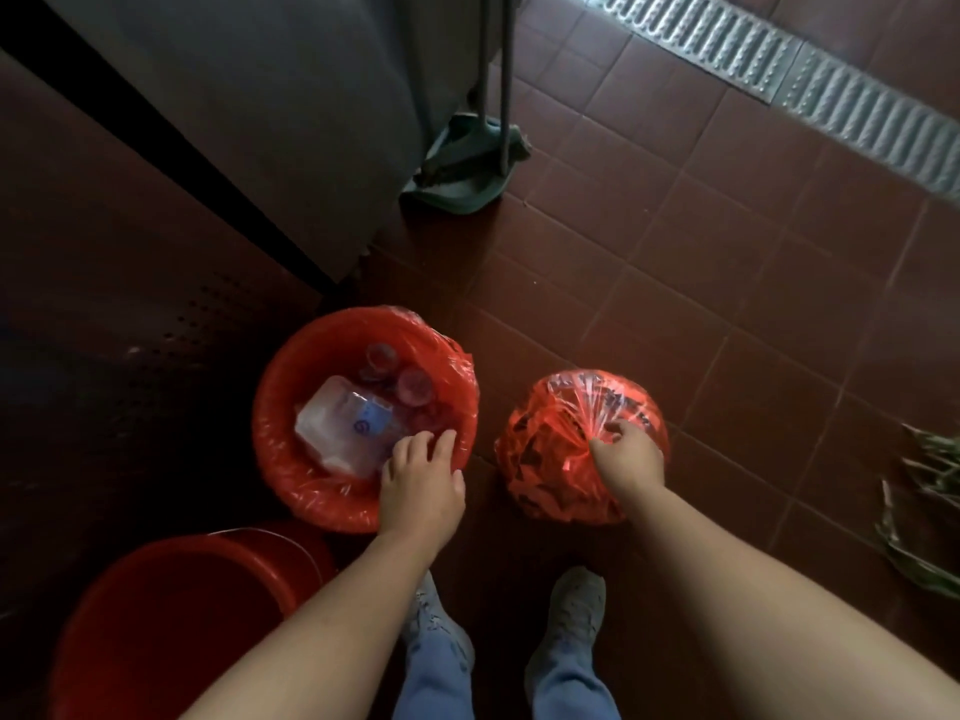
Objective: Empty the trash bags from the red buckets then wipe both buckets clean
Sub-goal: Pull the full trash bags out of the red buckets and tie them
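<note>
your right hand (628, 454) was closed round the gathered neck of the full bag (545, 485), plastic pulled into pleats under your fingers. that bag sat on the tiled floor (727, 252), out of any bucket, just ahead of your right shoe.

your left hand (421, 480) lay over the near rim of the lined bucket (275, 387), fingers fairly straight and touching the liner (447, 356). no pinch showed, so i read that hand as open. the liner was folded over the rim all the way round, with clear bottles (343, 423) lying loose in it.

the relation that mattered: the lined bucket stood directly ahead of your left hand, the full bag well to its right across a strip of floor. so the left hand was the nearer one for the liner, and the right was occupied. the liner's mouth faced straight up, so lifting it would probably mean peeling the fold off the rim inward first, then gathering it.

the bare bucket (156, 615) stood just behind the lined one, by your left forearm, with no bag in it. neither bucket looked wiped yet, though the light was too dim to be sure.
</note>
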